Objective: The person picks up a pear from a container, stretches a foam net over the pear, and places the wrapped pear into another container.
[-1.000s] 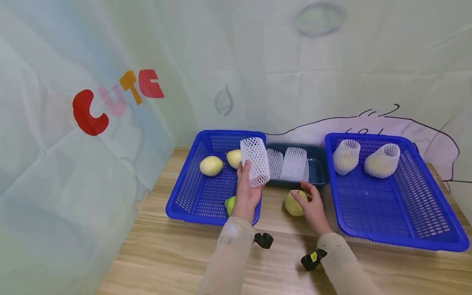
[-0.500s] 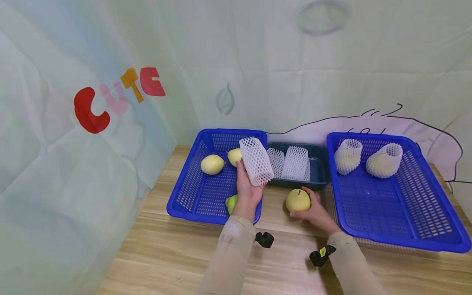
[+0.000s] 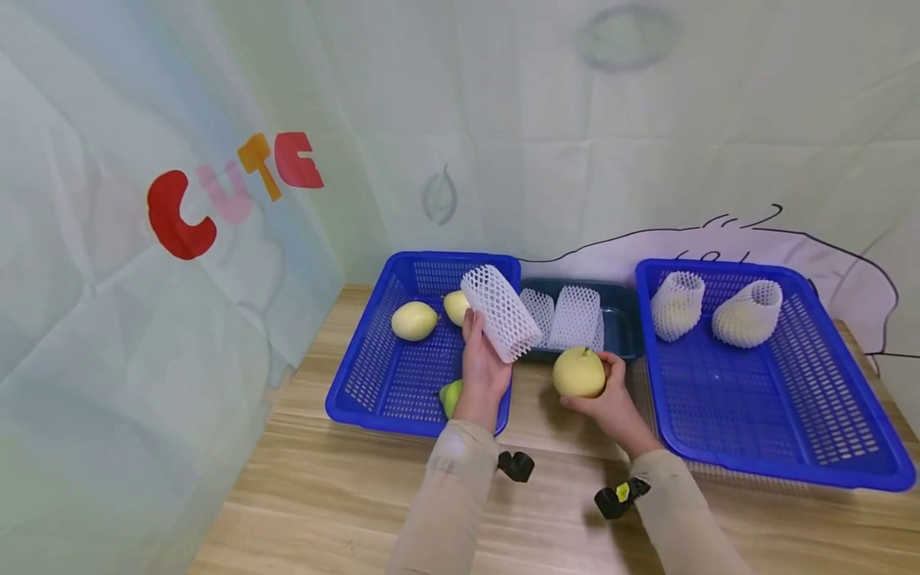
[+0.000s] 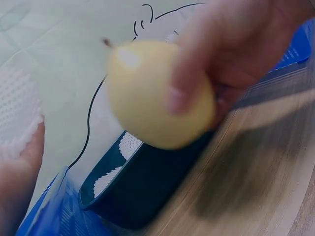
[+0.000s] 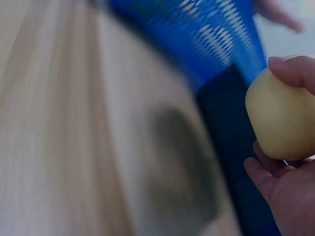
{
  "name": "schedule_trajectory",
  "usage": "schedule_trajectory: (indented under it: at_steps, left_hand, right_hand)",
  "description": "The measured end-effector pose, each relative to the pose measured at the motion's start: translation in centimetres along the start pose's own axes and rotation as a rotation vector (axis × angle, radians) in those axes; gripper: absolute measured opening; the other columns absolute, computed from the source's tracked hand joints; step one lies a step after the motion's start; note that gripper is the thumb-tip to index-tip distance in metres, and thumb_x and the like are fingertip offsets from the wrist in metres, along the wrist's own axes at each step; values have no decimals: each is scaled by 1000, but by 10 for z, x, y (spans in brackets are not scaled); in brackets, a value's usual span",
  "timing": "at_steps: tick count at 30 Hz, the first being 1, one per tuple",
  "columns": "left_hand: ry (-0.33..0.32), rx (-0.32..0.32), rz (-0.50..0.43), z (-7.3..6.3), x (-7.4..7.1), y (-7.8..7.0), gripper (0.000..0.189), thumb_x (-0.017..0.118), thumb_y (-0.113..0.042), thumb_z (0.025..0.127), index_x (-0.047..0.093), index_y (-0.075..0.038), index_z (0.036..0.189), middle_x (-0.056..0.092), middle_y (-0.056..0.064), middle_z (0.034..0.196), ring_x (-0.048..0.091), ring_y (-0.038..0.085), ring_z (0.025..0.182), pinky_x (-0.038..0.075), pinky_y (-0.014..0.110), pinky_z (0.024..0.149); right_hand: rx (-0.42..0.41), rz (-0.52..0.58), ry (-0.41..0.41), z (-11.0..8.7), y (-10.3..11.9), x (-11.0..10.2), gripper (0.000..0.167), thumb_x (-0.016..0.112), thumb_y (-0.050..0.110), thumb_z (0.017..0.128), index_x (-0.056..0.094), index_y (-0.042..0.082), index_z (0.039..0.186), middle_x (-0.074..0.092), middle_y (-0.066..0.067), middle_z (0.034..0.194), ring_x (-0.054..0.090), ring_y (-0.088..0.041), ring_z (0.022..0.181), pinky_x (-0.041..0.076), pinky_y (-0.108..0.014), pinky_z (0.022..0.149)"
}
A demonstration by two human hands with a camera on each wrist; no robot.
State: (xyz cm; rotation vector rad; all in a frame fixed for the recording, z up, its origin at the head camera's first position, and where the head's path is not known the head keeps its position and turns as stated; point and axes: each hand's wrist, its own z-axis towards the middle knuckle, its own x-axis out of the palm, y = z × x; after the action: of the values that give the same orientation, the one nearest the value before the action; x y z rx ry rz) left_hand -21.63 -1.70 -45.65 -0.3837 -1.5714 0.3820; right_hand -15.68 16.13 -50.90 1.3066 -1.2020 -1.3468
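My left hand point(image 3: 485, 377) holds a white foam net sleeve point(image 3: 501, 311), tilted, over the right side of the left blue basket point(image 3: 352, 391). My right hand point(image 3: 614, 403) grips a pale yellow pear point(image 3: 578, 373), stem up, just right of the sleeve and apart from it. In the left wrist view the pear point(image 4: 152, 93) looks blurred, with the thumb across its side. The right wrist view shows the pear point(image 5: 283, 113) above the table, between thumb and fingers.
Several pears, such as a pale one point(image 3: 414, 321) and a green one point(image 3: 450, 397), lie in the left basket. A dark green tray point(image 3: 621, 319) holds more foam sleeves point(image 3: 576, 317). Two sleeved fruits point(image 3: 747, 314) sit in the right blue basket point(image 3: 776, 415).
My right hand has reached round the pear on the table, gripped it and raised it. The foam sleeve in my left hand has tilted further, its lower end toward the right.
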Motion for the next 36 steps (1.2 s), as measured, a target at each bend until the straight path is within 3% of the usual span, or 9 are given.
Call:
schedule_trajectory:
  at_steps: [7, 12, 18, 22, 29, 36]
  left_hand:
    - [53, 134, -83, -2, -1, -2, 32, 36, -12, 98, 30, -12, 129, 48, 8, 121, 49, 22, 112, 34, 39, 101]
    - [65, 122, -103, -3, -2, -2, 32, 44, -12, 96, 35, -8, 127, 50, 10, 119, 51, 23, 111, 37, 38, 99]
    - [91, 110, -52, -5, -1, 0, 51, 54, -7, 89, 31, -12, 134, 48, 10, 124, 47, 26, 117, 34, 40, 102]
    - [142, 107, 25, -8, 0, 1, 59, 55, -3, 87, 27, -16, 138, 43, 9, 130, 44, 27, 121, 32, 40, 104]
    - [234, 125, 164, -8, 1, 8, 64, 51, 6, 86, 24, -19, 138, 44, 7, 129, 46, 23, 118, 32, 38, 103]
    - [237, 132, 530, -9, 2, 14, 75, 58, 8, 79, 19, -10, 140, 45, 14, 131, 47, 20, 116, 35, 33, 101]
  right_hand:
    - [-15, 154, 104, -5, 33, 2, 89, 72, -2, 75, 17, 11, 143, 29, -18, 136, 39, -30, 115, 41, -27, 87]
    - [7, 175, 111, -4, 42, 4, 86, 68, 2, 81, 14, 16, 146, 37, -21, 130, 46, -24, 109, 43, -23, 84]
    - [85, 307, 27, -2, 45, 11, 59, 58, 3, 88, 20, 12, 133, 44, -23, 124, 56, -8, 88, 48, -25, 78]
    - [111, 380, 7, -1, 47, 15, 53, 57, 7, 90, 22, 10, 129, 42, -22, 124, 58, -8, 85, 49, -28, 80]
    - [142, 618, 9, 1, 47, 22, 41, 51, 3, 91, 29, 11, 125, 39, -15, 118, 61, -15, 86, 49, -37, 86]
    - [172, 791, 132, -1, 52, 24, 37, 45, 9, 97, 30, 11, 130, 49, -6, 116, 60, -16, 97, 39, -44, 97]
